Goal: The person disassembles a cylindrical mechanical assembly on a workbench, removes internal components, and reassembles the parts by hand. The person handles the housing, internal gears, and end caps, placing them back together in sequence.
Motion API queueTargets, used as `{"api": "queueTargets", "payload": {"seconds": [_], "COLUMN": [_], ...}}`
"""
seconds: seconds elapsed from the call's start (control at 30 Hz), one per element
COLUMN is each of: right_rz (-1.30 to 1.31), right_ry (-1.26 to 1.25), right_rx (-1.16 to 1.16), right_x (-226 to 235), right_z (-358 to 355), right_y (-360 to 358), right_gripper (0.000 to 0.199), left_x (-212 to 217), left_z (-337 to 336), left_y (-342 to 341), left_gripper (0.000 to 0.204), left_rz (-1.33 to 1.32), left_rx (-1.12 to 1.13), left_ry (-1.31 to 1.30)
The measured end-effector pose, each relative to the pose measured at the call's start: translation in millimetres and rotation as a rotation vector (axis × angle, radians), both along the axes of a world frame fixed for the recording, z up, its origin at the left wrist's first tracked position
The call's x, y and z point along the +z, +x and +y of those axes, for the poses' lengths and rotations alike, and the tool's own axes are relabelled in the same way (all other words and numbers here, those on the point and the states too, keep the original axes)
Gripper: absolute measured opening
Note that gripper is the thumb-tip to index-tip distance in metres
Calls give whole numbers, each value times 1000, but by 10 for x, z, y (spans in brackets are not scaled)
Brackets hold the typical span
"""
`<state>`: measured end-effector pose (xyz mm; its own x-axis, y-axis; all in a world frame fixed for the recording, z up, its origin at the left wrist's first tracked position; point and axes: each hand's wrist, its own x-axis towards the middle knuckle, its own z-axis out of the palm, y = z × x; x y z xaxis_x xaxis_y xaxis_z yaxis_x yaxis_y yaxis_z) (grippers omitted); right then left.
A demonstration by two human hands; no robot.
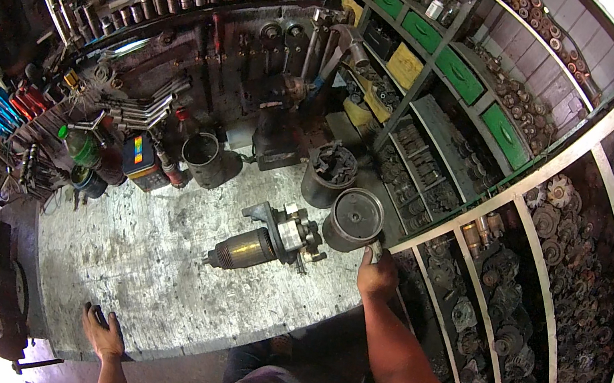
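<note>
The left hand [104, 334] rests on the tabletop [147, 270] with open fingers, maybe to lean, the motor [253, 249] lies flat, perhaps so it won't tip, and the right hand [379, 277] grips the pot [355, 220] beside it, likely for steadiness.

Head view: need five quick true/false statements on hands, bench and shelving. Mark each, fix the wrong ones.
1. The right hand grips the handled metal can by its handle. True.
2. The left hand grips that can too. False: it is well apart from it, fingers spread, near the front edge of the workbench.
3. The motor assembly with the brass-coloured cylinder lies left of the handled metal can. True.
4. The dark can just behind the handled one has dark pieces in it. True.
5. The shelving's drawers are red. False: the drawers are green.
</note>
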<state>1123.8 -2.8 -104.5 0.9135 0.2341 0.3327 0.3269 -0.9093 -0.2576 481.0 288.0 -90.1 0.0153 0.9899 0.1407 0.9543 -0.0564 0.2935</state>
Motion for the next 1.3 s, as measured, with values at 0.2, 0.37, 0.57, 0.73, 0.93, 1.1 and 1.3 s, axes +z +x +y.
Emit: {"api": "queueTargets", "payload": {"seconds": [0.2, 0.37, 0.57, 0.73, 0.93, 1.1, 1.3], "right_rz": [17, 29, 4, 18, 68, 40, 56], "right_ry": [-31, -38, -10, -16, -20, -2, 1], "right_rx": [-20, -20, 11, -6, -14, -4, -1], "right_x": [-13, -5, -18, -6, 15, 0, 0], "right_z": [2, 0, -9, -9, -5, -3, 0], "right_y": [5, 7, 9, 2, 9, 3, 12], "right_gripper": [49, 50, 48, 47, 48, 50, 50], "left_x": [24, 13, -11, 8, 10, 5, 14], "left_z": [15, 5, 3, 7, -5, 6, -2], "left_y": [3, 13, -6, -1, 23, 14, 11], "left_gripper": [64, 62, 63, 61, 60, 60, 62], "left_rz": [-1, -7, -19, -7, -24, 17, 10], "left_rx": [-8, 7, -4, -1, 8, 25, 11], "left_ry": [-28, -14, -1, -13, -3, -10, -8]}}
